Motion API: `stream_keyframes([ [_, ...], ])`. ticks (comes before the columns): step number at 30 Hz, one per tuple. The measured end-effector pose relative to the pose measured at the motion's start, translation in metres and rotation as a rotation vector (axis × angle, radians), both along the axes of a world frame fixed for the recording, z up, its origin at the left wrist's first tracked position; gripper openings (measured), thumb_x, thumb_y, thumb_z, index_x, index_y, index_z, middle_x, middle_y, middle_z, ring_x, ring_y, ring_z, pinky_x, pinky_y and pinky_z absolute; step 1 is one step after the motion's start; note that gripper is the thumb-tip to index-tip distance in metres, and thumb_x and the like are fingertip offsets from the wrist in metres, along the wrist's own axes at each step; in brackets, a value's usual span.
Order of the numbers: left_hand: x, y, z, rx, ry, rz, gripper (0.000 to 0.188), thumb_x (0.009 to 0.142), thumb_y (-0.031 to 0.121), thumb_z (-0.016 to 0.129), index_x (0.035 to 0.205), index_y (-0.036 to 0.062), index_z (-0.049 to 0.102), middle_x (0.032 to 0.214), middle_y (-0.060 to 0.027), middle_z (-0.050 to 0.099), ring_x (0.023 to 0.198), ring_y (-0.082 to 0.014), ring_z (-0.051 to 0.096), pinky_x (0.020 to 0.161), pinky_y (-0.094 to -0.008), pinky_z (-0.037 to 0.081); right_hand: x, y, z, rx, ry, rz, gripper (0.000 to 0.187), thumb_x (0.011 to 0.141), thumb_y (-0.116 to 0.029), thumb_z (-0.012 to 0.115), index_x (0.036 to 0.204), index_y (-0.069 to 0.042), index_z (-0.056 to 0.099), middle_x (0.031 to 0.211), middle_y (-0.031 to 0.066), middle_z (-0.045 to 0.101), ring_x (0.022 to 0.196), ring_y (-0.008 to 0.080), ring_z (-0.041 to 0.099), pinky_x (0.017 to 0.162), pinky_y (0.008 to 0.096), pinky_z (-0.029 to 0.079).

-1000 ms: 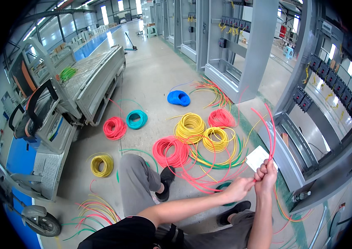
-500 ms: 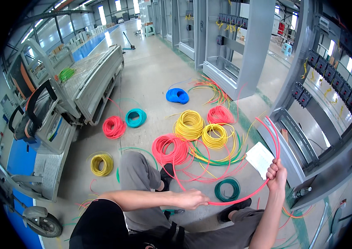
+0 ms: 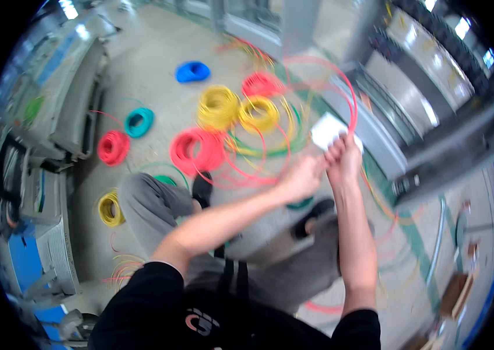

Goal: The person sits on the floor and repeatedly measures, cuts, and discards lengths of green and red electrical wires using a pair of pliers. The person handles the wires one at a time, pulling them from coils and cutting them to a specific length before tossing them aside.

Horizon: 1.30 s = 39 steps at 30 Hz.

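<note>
Red wires (image 3: 353,102) arch up from my right hand (image 3: 345,160) and bend back to the left in a loop. That hand's fingers are wrapped round them. My left hand (image 3: 304,177) is closed right beside it, nearly touching, with red wire trailing from it toward the big red coil (image 3: 212,153). Motion blurs the fingers and the wire between the two hands. Behind my hands lies a white sheet of paper (image 3: 322,129) on the floor. A large yellow wire coil (image 3: 216,121) and a smaller yellow coil (image 3: 258,126) lie farther off.
Blue (image 3: 191,72), teal (image 3: 138,122) and further red wire coils (image 3: 113,147) are spread over the floor. Loose strands cross near my shoes. Grey metal cabinet frames (image 3: 369,122) stand at the right, and a flatbed cart (image 3: 75,99) at the left.
My left hand has moved up and right to meet my right hand. The red wire, stretched between them before, now loops above them. The view has shifted down and right.
</note>
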<state>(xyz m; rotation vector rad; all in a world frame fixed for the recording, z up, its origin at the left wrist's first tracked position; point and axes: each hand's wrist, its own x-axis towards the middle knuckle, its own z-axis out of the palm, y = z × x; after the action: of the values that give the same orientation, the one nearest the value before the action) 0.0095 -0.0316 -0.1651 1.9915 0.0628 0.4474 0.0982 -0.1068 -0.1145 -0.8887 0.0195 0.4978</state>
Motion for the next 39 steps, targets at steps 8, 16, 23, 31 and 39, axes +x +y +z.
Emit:
stream_keyframes([
  [8,-0.067,0.031,0.017,0.096,0.173,-0.325,0.015,0.091,0.01,0.053,0.092,-0.0033,0.061,0.065,-0.0147,0.057,0.062,-0.0249,0.059,0.06,-0.0359,0.046,-0.008,-0.036,0.007,0.06,0.03,-0.15,0.03,0.101,-0.028,0.034,0.084,-0.006,0.044,0.057,-0.0045,0.03,0.045,0.0068,0.019,0.041,0.0249,0.017],
  [16,-0.047,0.022,0.008,0.105,0.101,-0.263,0.013,0.088,0.007,0.054,0.091,-0.0037,0.06,0.07,-0.0173,0.057,0.067,-0.0317,0.057,0.061,-0.0385,0.044,-0.007,-0.032,-0.008,0.0,0.088,-0.216,0.028,0.101,-0.027,0.035,0.083,-0.007,0.044,0.057,-0.0043,0.03,0.045,0.0072,0.019,0.04,0.025,0.017],
  [23,-0.041,0.019,0.007,-0.075,0.265,-0.259,0.012,0.087,0.007,0.055,0.087,-0.0029,0.062,0.068,-0.0154,0.058,0.062,-0.024,0.057,0.059,-0.0348,0.043,0.001,-0.029,-0.012,-0.07,0.092,-0.226,0.028,0.101,-0.027,0.035,0.084,-0.007,0.044,0.057,-0.0043,0.03,0.045,0.007,0.02,0.04,0.0249,0.017],
  [31,-0.02,0.032,0.016,0.003,0.188,-0.167,0.013,0.084,0.009,0.059,0.083,-0.0036,0.06,0.069,-0.0146,0.06,0.059,-0.0226,0.055,0.056,-0.035,0.043,-0.023,-0.002,-0.015,0.172,-0.026,-0.006,0.038,0.101,-0.04,0.033,0.085,-0.007,0.044,0.058,-0.0042,0.028,0.049,0.0089,0.02,0.045,0.0257,0.019],
  [39,-0.073,-0.016,-0.049,0.234,-0.278,0.24,0.025,0.074,-0.004,0.06,0.099,0.0,0.058,0.095,-0.0164,0.055,0.09,-0.0328,0.053,0.076,-0.0387,0.045,0.008,-0.009,-0.008,0.025,0.112,-0.149,0.035,0.101,-0.031,0.036,0.076,-0.006,0.04,0.055,-0.0044,0.024,0.046,0.009,0.016,0.042,0.0267,0.016],
])
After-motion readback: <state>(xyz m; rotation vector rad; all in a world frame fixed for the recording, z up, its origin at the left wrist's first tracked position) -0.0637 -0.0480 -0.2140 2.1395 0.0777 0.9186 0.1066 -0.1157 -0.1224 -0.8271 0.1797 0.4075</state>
